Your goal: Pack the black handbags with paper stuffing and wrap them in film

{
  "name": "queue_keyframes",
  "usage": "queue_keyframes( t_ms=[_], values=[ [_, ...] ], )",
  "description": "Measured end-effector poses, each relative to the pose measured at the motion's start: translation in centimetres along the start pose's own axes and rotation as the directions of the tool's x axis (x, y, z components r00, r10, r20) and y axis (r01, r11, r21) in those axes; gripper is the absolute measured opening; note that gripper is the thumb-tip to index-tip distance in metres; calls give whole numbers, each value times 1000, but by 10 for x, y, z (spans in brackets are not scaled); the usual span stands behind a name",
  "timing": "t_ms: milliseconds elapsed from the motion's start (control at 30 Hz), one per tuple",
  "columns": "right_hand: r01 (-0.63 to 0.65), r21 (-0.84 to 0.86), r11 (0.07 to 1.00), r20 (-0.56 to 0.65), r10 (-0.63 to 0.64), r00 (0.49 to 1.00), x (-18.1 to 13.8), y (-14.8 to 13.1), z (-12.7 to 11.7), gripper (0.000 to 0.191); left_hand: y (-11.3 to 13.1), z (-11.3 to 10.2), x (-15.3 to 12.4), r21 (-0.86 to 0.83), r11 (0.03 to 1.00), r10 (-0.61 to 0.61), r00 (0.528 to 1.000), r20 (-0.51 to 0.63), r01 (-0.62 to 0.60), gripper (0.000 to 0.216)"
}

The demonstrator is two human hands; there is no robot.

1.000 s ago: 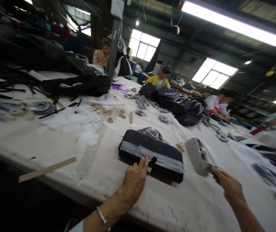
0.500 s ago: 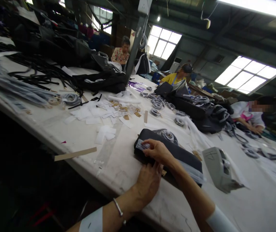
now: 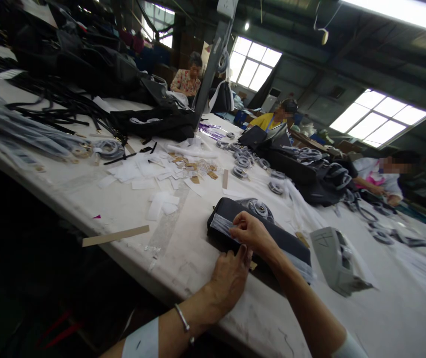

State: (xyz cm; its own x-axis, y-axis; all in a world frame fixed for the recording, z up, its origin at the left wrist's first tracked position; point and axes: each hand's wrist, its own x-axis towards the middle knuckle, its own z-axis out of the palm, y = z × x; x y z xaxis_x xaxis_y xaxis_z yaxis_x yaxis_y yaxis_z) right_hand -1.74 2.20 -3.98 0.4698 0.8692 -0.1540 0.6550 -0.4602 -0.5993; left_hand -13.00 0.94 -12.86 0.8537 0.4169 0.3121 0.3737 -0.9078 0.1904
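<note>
A dark bag [image 3: 280, 238] lies on its side on the white table, with a strip of clear plastic film [image 3: 222, 224] along its near upper face. My right hand [image 3: 252, 233] is over the bag's middle, fingers curled and fingertips closed at the film. Below it, my left hand [image 3: 231, 276] grips the bag's near edge with bent fingers, its thumb close beneath my right hand. What lies under the left fingers is hidden. A wrapped coil of grey strap [image 3: 259, 209] sits against the bag's far side.
A grey tape dispenser [image 3: 334, 258] stands right of the bag. White paper pieces [image 3: 162, 204] and a tan strip [image 3: 116, 235] lie to the left. Dark bags and coiled straps [image 3: 239, 172] are farther back. A metal post [image 3: 213, 64] rises beyond; several people work around the table.
My right hand has slid right along the film, away from the bag's left end, uncovering more of the strip. My left hand stays at the near edge.
</note>
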Motion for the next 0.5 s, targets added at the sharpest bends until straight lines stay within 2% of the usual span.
queue_keyframes(
  t_ms=[133,300,400,500],
  values=[
    [-63,-266,962,-37,56,998,2,2,0,11,0,0,-1,10,1000,3,1000,11,-3,45],
    [-93,-519,850,-23,95,995,3,-13,-4,12,1,-2,-1,17,1000,-7,1000,6,7,46],
    [-90,-653,752,-28,94,995,4,-20,-9,21,0,-3,-1,21,1000,-4,1000,0,4,47],
    [-98,-722,685,-38,101,994,3,-15,-16,33,-1,-2,0,32,999,5,1000,-13,-5,51]
  ],
)
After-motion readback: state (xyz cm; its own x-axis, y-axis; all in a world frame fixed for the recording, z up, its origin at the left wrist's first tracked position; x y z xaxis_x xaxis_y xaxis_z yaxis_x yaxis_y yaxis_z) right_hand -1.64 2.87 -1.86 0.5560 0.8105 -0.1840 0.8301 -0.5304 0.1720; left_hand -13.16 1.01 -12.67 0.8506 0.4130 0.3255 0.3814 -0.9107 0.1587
